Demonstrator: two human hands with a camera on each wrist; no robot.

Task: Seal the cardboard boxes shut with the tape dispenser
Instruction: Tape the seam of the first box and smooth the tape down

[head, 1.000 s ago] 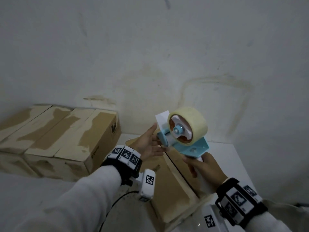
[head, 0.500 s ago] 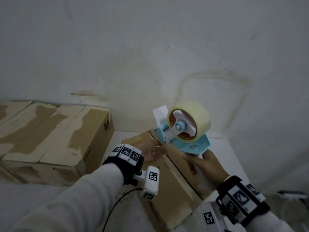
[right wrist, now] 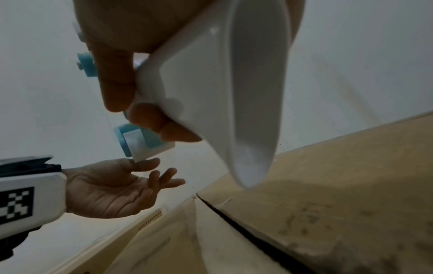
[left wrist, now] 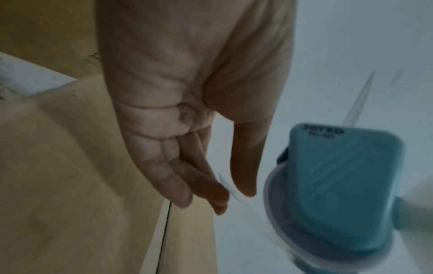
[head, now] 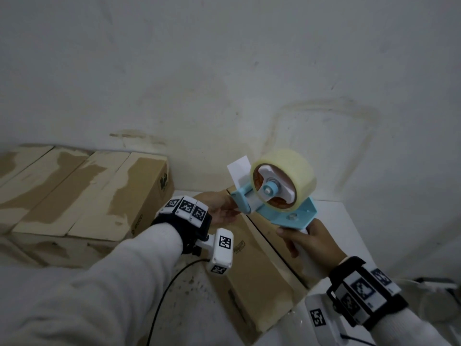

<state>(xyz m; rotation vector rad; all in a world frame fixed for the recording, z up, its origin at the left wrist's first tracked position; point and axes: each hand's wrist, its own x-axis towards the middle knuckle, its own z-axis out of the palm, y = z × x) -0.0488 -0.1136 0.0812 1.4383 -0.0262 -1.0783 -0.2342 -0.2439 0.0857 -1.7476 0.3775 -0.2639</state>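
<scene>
Head view. The tape dispenser (head: 277, 193) is held up at about 1 o'clock from frame centre, over the far end of an unsealed cardboard box (head: 259, 278) on the white counter (head: 334, 216). The right hand (head: 310, 242) is wrapped round its white handle, roll upward, probably to keep the tape end reachable. The left hand (head: 220, 208) is seen at 9 o'clock of the dispenser, fingers relaxed and extended, nothing gripped. A stack of taped boxes (head: 82, 193) lies at 9 o'clock, against the wall.

Left wrist view. The left-hand fingers (left wrist: 182, 187) are shown straight and loosely together, just beside a thin clear edge, apparently the tape end, at 4 o'clock; contact cannot be told through the blur. The blue dispenser body (left wrist: 339, 185) fills the 4 o'clock area.

Right wrist view. The handle (right wrist: 225, 96) is gripped by curled fingers (right wrist: 117, 83). The open seam (right wrist: 246, 220) between the flaps is noted at 5 o'clock, untaped; sealing of this box is judged not yet begun.
</scene>
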